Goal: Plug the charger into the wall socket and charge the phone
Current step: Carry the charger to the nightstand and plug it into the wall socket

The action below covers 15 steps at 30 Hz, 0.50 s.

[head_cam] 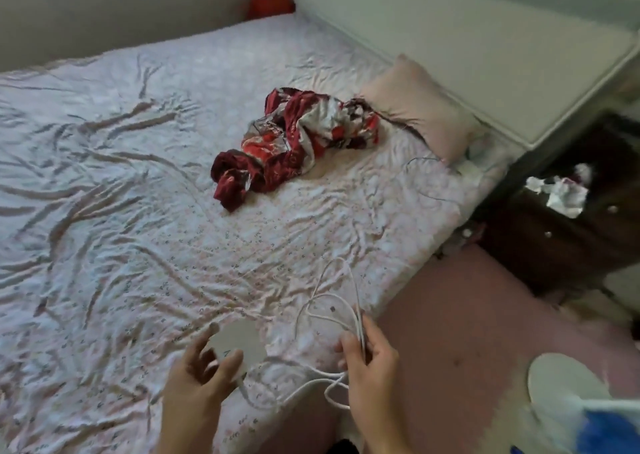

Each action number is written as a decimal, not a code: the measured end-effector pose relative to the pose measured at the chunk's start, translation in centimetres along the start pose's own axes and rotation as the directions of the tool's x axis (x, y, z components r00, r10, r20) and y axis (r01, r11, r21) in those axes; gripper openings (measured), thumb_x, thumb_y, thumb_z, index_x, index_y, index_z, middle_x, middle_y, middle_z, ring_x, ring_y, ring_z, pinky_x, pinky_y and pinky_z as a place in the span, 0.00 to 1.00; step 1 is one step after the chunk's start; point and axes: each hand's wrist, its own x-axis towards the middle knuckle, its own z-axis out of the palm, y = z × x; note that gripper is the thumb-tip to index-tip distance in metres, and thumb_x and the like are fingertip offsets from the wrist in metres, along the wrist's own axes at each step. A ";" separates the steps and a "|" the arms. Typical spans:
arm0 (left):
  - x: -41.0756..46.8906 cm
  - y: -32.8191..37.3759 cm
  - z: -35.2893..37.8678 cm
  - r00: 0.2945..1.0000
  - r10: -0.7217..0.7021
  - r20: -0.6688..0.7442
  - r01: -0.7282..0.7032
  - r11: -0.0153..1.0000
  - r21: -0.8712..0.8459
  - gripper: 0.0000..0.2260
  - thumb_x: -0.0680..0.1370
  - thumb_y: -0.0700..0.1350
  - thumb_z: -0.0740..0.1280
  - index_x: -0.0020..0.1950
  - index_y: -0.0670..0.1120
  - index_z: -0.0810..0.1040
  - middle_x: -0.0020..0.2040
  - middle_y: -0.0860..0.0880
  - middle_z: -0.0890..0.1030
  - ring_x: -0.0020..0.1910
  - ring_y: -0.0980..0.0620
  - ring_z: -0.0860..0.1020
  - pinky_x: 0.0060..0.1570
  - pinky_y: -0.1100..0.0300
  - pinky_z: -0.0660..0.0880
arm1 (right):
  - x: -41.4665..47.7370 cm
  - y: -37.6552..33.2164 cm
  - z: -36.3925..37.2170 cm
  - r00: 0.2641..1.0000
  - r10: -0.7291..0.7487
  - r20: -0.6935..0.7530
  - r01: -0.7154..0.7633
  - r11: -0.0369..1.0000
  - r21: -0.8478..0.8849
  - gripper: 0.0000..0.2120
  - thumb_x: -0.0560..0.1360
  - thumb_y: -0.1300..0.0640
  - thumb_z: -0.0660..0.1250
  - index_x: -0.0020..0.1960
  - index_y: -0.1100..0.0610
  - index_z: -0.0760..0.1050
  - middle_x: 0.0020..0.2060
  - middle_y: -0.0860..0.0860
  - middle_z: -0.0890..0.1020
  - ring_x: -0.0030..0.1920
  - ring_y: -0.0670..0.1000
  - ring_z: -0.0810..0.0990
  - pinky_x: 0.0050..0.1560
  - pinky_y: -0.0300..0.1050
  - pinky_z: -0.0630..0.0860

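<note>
Room: bedroom corner seen from above, with a wide bed under a wrinkled pale floral sheet, a pale padded headboard and a pink floor to the right of both hands.
Left hand: low in the view, over the bed's near edge; its grip is closed on a white blocky charger adapter, thumb on the near side, fingers spread along the far side.
Right hand: just right of the left hand, at the bed's edge; its grip is pinched on several strands of the thin white charging cable.
Cable: loops rise from the right grip and lie on the sheet beyond it; another run sags from the adapter, between the two hands, and curls below the right wrist.
Beyond the hands: a crumpled red and white patterned cloth lies mid-bed, well apart from both grips; a small pink pillow touches its far end, against the headboard.
Far right: a dark wooden drawer cabinet beside the bed, with crumpled white paper on it.
Phone and wall socket: cannot tell where either is.
</note>
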 end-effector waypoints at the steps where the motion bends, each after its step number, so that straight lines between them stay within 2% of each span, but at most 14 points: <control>1: -0.7 0.6 1.1 0.999 -0.009 0.051 0.009 1.000 0.004 0.32 0.57 0.48 0.81 0.59 0.51 0.76 0.53 0.45 0.82 0.52 0.41 0.80 0.39 0.53 0.80 | -0.5 -0.8 -1.3 1.000 -0.006 -0.022 0.007 1.000 0.003 0.17 0.78 0.59 0.63 0.66 0.52 0.74 0.33 0.40 0.83 0.30 0.41 0.78 0.34 0.34 0.75; 4: -2.5 2.2 4.7 0.982 -0.015 0.186 0.006 0.999 0.051 0.26 0.65 0.41 0.78 0.61 0.49 0.76 0.55 0.41 0.82 0.52 0.40 0.80 0.41 0.51 0.78 | -1.5 -2.8 -5.3 0.995 -0.020 -0.101 0.022 1.000 0.014 0.14 0.79 0.59 0.62 0.64 0.54 0.75 0.33 0.43 0.82 0.30 0.41 0.77 0.32 0.33 0.74; 7: -4.1 3.4 8.8 0.951 -0.002 0.308 -0.033 0.994 0.108 0.23 0.69 0.36 0.74 0.62 0.47 0.75 0.55 0.40 0.82 0.53 0.39 0.81 0.37 0.55 0.81 | -2.2 -4.3 -9.1 0.979 -0.018 -0.204 0.029 0.998 0.051 0.15 0.78 0.59 0.62 0.63 0.48 0.76 0.31 0.46 0.82 0.29 0.42 0.75 0.32 0.33 0.74; 8: -4.8 4.0 10.3 0.937 -0.008 0.349 -0.042 0.990 0.134 0.26 0.64 0.40 0.78 0.60 0.49 0.77 0.53 0.41 0.83 0.50 0.41 0.82 0.36 0.57 0.81 | -2.4 -4.7 -10.4 0.971 -0.023 -0.237 0.038 0.998 0.057 0.14 0.78 0.59 0.62 0.60 0.46 0.76 0.31 0.47 0.82 0.29 0.42 0.75 0.32 0.33 0.74; 10: -5.7 4.6 13.1 0.904 -0.021 0.426 -0.063 0.981 0.182 0.37 0.48 0.50 0.83 0.56 0.51 0.78 0.49 0.44 0.85 0.45 0.45 0.85 0.36 0.57 0.81 | -2.6 -5.3 -13.0 0.957 -0.042 -0.286 0.061 0.996 0.061 0.13 0.78 0.59 0.62 0.51 0.43 0.78 0.33 0.50 0.82 0.27 0.42 0.74 0.31 0.34 0.74; 11: -6.1 4.8 14.6 0.891 -0.027 0.454 -0.068 0.979 0.192 0.38 0.47 0.51 0.83 0.57 0.51 0.78 0.48 0.44 0.85 0.43 0.47 0.85 0.37 0.56 0.81 | -2.5 -5.4 -14.3 0.949 -0.046 -0.312 0.068 0.996 0.060 0.13 0.78 0.60 0.62 0.48 0.41 0.78 0.34 0.51 0.82 0.27 0.42 0.73 0.31 0.35 0.74; 13: -6.8 4.8 17.7 0.872 -0.034 0.488 -0.076 0.976 0.205 0.29 0.60 0.43 0.80 0.60 0.49 0.77 0.50 0.42 0.84 0.43 0.47 0.85 0.41 0.53 0.80 | -2.1 -5.3 -16.8 0.930 -0.046 -0.365 0.070 0.996 0.053 0.12 0.78 0.60 0.62 0.48 0.43 0.78 0.33 0.52 0.82 0.27 0.42 0.74 0.30 0.33 0.74; 15: -7.6 4.7 21.0 0.855 -0.045 0.517 -0.073 0.976 0.205 0.21 0.70 0.35 0.73 0.62 0.47 0.75 0.51 0.41 0.83 0.46 0.45 0.84 0.44 0.51 0.79 | -1.6 -5.1 -19.4 0.912 -0.037 -0.409 0.065 0.996 0.056 0.10 0.78 0.60 0.62 0.50 0.48 0.79 0.33 0.53 0.82 0.27 0.42 0.74 0.29 0.32 0.73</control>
